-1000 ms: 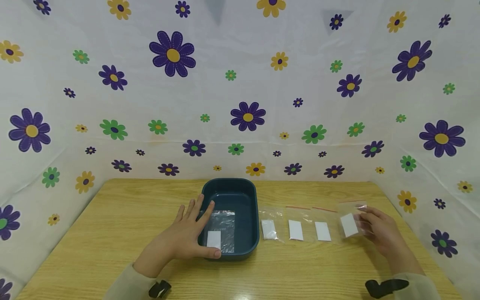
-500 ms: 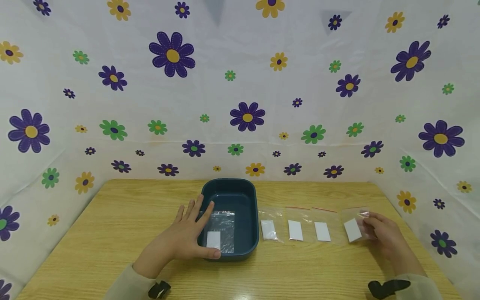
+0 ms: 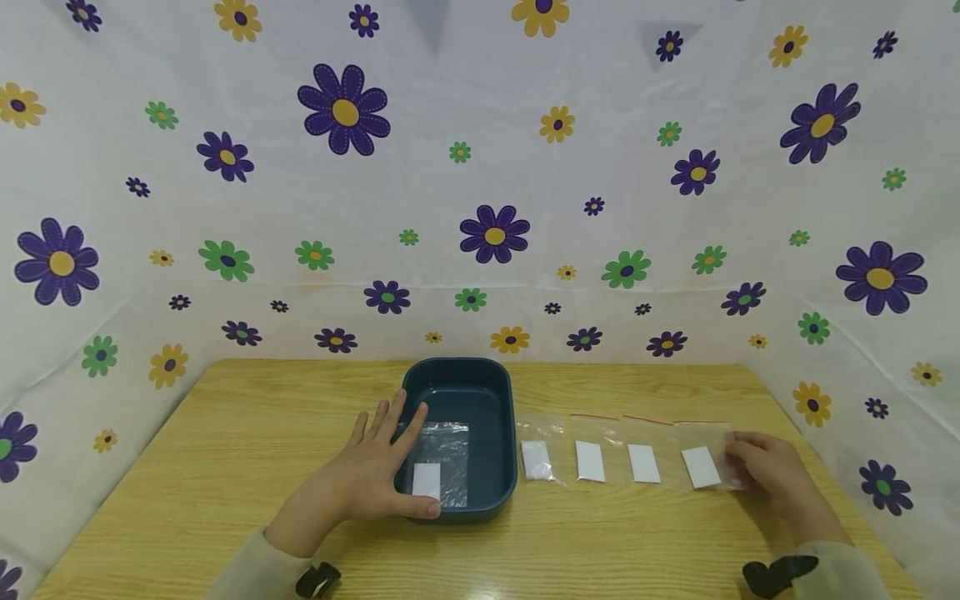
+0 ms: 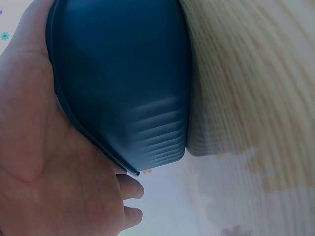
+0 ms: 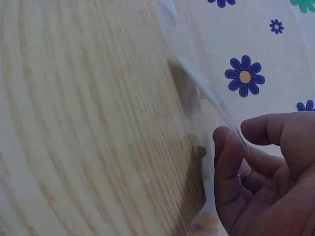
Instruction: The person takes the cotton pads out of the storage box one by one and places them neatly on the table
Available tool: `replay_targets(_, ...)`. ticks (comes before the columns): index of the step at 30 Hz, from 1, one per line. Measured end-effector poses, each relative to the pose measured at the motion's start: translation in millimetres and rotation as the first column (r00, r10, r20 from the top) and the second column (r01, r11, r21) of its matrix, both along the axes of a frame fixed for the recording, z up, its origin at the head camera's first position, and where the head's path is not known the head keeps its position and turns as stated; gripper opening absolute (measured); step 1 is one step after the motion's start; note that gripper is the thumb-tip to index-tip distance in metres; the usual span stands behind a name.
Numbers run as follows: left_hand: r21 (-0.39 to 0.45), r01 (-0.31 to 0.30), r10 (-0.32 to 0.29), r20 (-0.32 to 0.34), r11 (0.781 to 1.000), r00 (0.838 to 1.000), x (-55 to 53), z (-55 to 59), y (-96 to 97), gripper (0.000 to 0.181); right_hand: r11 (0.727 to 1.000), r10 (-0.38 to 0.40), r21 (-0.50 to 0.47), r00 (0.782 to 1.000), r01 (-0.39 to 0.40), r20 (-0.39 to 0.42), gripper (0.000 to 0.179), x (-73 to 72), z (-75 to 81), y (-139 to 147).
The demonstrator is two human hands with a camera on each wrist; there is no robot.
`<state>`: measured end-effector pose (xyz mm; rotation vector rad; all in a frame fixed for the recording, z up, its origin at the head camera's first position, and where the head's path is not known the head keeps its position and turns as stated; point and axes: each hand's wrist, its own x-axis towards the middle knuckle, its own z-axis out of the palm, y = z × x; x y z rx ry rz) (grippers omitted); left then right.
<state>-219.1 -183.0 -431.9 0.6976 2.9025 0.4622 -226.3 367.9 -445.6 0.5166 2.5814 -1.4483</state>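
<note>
My left hand [image 3: 360, 479] lies spread along the left rim of a dark blue rectangular basin [image 3: 513, 433], its fingers straight and the thumb at the near rim. In the left wrist view the palm is against the outside of the basin [image 4: 123, 73]. Inside lies a clear plastic bag [image 3: 453, 458] with a white rectangular piece. At the right, my right hand [image 3: 776, 467] pinches the right edge of a clear zip bag [image 3: 701, 467] holding a white piece. In the right wrist view this bag [image 5: 211, 93] slants up from the table to the thumb and fingers.
Three similar bags lie in a row between the basin and the pinched one: a left bag [image 3: 536, 460], a middle bag [image 3: 590, 461] and a right bag [image 3: 643, 463]. All rest on a wooden table [image 3: 225, 433]. A flower-printed cloth [image 3: 420, 192] encloses the back and sides.
My right hand has moved slightly right and lowered the bag, which was raised and tilted and now lies flatter in line with the others. The left hand and basin have stayed put.
</note>
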Motion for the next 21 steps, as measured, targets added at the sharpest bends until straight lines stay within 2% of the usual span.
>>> replay_targets(4, -0.004, -0.002, 0.002, 0.001, 1.000, 1.000, -0.8, -0.1, 0.2, 0.129, 0.991, 0.004, 0.136, 1.000, -0.005, 0.005, 0.059, 0.1, 2.2, 0.3)
replay_targets(8, -0.005, -0.005, 0.005, 0.007, 1.000, 1.000, -1.0, -0.5, 0.1, 0.129, 0.951, 0.022, 0.307, 0.999, -0.031, 0.032, 0.060, 1.9, 6.8, -1.0)
replay_targets(10, -0.007, -0.007, 0.007, 0.007, 1.000, 1.000, -1.1, -1.1, 0.0, 0.129, 0.933, 0.035, 0.357, 0.999, -0.045, 0.035, 0.060, 2.7, 9.2, -2.0)
replay_targets(15, -0.005, -0.007, 0.007, 0.005, 1.000, 1.000, -1.2, -1.9, 0.0, 0.129, 0.925, 0.029, 0.379, 1.000, -0.028, 0.004, 0.057, 6.5, 13.0, -6.9)
replay_targets(21, 0.001, -0.003, 0.003, -0.003, 1.000, 1.000, -0.2, -0.5, 0.4, 0.129, 0.960, 0.026, 0.282, 0.996, 0.001, -0.091, 0.053, 10.1, 15.0, -19.4)
